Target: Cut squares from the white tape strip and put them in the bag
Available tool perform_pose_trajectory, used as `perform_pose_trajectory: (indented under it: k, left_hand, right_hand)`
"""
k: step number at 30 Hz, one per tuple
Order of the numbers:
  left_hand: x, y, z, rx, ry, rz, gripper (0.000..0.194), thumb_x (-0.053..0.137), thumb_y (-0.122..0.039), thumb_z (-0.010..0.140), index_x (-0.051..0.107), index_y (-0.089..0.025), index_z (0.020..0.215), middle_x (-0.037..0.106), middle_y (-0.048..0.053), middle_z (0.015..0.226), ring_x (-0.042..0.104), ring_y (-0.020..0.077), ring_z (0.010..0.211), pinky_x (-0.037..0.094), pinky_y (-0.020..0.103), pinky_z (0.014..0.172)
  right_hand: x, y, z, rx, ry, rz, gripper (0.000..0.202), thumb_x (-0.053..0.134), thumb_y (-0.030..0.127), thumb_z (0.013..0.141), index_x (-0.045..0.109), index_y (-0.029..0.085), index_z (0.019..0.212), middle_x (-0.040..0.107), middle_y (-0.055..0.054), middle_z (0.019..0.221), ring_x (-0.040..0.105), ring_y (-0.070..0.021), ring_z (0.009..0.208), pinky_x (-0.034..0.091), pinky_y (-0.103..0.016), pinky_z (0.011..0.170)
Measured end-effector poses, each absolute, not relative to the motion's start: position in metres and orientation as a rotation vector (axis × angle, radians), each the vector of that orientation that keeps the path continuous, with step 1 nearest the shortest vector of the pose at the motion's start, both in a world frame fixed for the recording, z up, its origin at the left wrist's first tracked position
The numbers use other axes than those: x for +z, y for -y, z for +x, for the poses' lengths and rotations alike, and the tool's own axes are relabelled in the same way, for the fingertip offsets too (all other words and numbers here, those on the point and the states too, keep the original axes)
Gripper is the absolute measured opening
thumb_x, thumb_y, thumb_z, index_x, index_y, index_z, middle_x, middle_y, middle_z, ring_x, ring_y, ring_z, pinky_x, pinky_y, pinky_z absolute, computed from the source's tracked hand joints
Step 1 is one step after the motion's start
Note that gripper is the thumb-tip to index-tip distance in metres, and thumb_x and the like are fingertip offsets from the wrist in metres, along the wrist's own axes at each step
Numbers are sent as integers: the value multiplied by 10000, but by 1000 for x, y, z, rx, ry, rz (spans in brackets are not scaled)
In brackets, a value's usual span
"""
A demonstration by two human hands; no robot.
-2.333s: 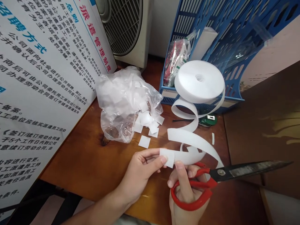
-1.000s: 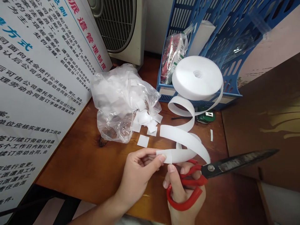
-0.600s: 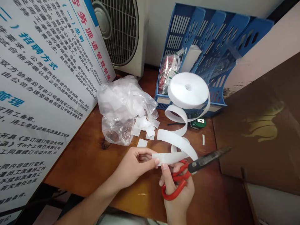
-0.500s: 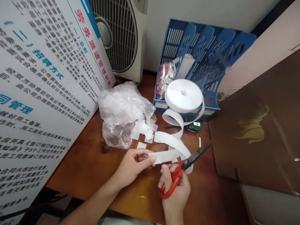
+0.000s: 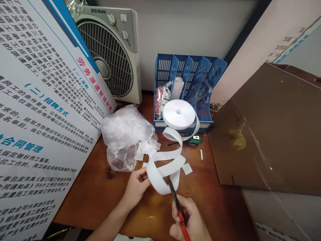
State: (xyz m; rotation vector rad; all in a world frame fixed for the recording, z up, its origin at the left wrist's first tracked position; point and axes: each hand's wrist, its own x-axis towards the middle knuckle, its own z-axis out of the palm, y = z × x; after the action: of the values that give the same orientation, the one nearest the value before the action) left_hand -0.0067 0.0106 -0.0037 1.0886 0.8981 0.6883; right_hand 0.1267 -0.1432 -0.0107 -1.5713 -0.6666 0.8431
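Note:
Looped white tape [image 5: 156, 179] runs down from a white roll [image 5: 179, 114] at the front of the blue file rack. My left hand [image 5: 137, 187] is closed at the left edge of the loops, thumb and fingers pinched on the tape; its end is hidden. My right hand [image 5: 188, 217] grips red-handled scissors [image 5: 175, 197], the dark blades pointing up and touching or overlapping the lowest loop. Cut white squares [image 5: 142, 148] lie by the mouth of a clear plastic bag [image 5: 126, 129] holding more white pieces. Another square [image 5: 187, 169] rests right of the loops.
A blue file rack [image 5: 184, 90] holds a bagged red item and a white box. A green tape measure [image 5: 195, 139] sits before it. A box fan [image 5: 107, 57] stands behind, a printed board [image 5: 50, 110] left, a brown carton [image 5: 265, 134] right.
The view has shifted, showing more of the fan. The scissors have turned from pointing right to pointing up, among the tape loops. The tape now curls in front of my left hand.

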Motion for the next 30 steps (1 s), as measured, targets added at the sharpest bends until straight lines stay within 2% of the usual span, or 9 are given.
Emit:
perform_pose_trajectory:
  k: [5,8,11,14,17,19,21,25,30]
  left_hand:
    - [13,-14,2,628,-880,1121,290,778,-223,770,786,-171,1055,790,63,973,702,265,913,534,327,857]
    - [28,-15,7,608,-892,1216,337,775,-228,758,777,-167,1089,780,84,1025,694,295,970,534,354,880]
    - [39,-14,9,648,-920,1415,188,763,-215,739,800,-163,916,768,70,865,681,277,860,526,327,806]
    - [42,-12,10,663,-875,1634,98,715,-203,771,790,-173,826,740,54,795,639,234,764,488,292,742]
    - [41,-10,9,699,-873,1709,102,685,-213,806,778,-184,834,725,48,788,610,209,721,460,277,709]
    - [40,-10,8,726,-896,1692,95,676,-216,829,767,-190,839,727,47,803,617,202,731,459,273,724]
    - [37,-12,4,739,-923,1631,90,678,-222,846,762,-192,853,730,45,825,625,195,757,462,267,748]
    - [26,-25,-12,782,-910,1232,99,770,-247,796,766,-167,854,707,34,787,603,175,742,459,246,718]
    - [4,-37,-29,839,-854,943,160,752,-312,821,716,-172,890,645,10,798,549,119,683,473,220,667]
  right_hand:
    - [14,138,130,889,668,-1608,449,914,473,491,604,186,644,529,28,616,382,-91,460,345,-206,381]
    - [25,125,132,738,709,-1583,407,898,456,560,593,196,633,524,40,569,397,-105,459,388,-229,429]
    - [34,111,132,518,653,-1678,297,863,383,668,697,188,818,475,63,565,389,-115,481,403,-246,487]
    - [41,101,131,549,686,-1752,369,843,331,714,723,183,1031,409,83,581,398,-122,525,399,-242,532]
    - [46,95,132,823,684,-1625,234,822,297,754,651,193,876,510,67,639,407,-96,505,389,-215,485]
    - [48,92,138,852,600,-1492,306,828,271,746,530,202,763,624,29,775,417,-62,445,364,-197,408]
    - [48,89,149,682,506,-1429,363,831,246,741,470,210,749,662,10,855,443,-45,397,355,-188,367]
    - [45,85,188,95,412,-1490,346,833,217,731,489,208,772,677,9,832,489,-62,389,377,-206,384]
    - [36,92,220,-405,474,-1883,236,840,251,730,627,173,796,706,-43,802,555,-139,547,433,-268,526]
